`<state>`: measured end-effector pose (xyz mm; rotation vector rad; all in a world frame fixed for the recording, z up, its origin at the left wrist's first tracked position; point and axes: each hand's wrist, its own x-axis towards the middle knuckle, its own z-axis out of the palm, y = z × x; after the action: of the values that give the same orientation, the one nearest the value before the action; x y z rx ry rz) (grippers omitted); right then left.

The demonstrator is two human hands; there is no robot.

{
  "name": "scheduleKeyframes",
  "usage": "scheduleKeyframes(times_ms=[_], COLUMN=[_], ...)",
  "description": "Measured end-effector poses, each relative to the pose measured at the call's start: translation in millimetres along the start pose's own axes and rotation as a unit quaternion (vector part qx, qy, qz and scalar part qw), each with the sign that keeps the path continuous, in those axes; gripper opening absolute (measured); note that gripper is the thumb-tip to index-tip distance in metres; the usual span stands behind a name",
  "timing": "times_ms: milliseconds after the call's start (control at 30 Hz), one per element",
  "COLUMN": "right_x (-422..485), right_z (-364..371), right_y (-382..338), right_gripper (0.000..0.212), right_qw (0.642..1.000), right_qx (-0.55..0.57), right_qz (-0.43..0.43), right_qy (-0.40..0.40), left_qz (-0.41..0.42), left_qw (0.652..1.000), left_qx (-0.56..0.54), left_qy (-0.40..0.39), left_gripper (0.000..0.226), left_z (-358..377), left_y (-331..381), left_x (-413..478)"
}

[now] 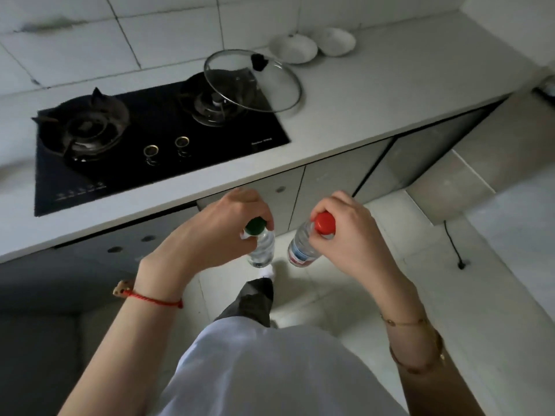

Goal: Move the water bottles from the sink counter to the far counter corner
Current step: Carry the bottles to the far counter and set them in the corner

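My left hand (pixel 216 226) grips a clear water bottle with a green cap (pixel 262 247) by its neck. My right hand (pixel 348 229) grips a second clear bottle with a red cap and a blue-and-red label (pixel 301 249), also by the top. Both bottles hang over the floor in front of the cabinet doors, below the edge of the white counter (pixel 360 94). The counter runs back to its far corner at the upper right.
A black gas hob (pixel 156 145) with two burners is set into the counter. A glass lid (pixel 255 79) leans over the right burner. Two white bowls (pixel 315 46) stand at the back. A black cable (pixel 453 244) lies on the tiled floor.
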<state>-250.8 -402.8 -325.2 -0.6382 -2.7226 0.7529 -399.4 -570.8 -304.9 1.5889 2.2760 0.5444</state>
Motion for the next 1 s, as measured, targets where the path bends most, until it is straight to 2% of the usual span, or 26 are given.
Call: scheduleKeyframes(times_ms=[367, 767, 1000], right_x=[37, 97, 111], right_z=[-35, -78, -101], right_y=[71, 142, 179], right_gripper=[0.016, 0.022, 0.025], right_qw=[0.990, 0.962, 0.943], right_qx=[-0.010, -0.011, -0.007], right_qz=[0.135, 0.231, 0.283], right_qy=[0.050, 0.149, 0.177], left_qz=[0.117, 0.235, 0.278], left_qw=[0.991, 0.963, 0.945], left_qx=[0.002, 0.008, 0.014], left_qy=[-0.063, -0.129, -0.173], left_gripper=[0.031, 0.031, 0.029], left_z=[4, 7, 20], left_y=[8, 32, 56], left_x=[142, 300, 371])
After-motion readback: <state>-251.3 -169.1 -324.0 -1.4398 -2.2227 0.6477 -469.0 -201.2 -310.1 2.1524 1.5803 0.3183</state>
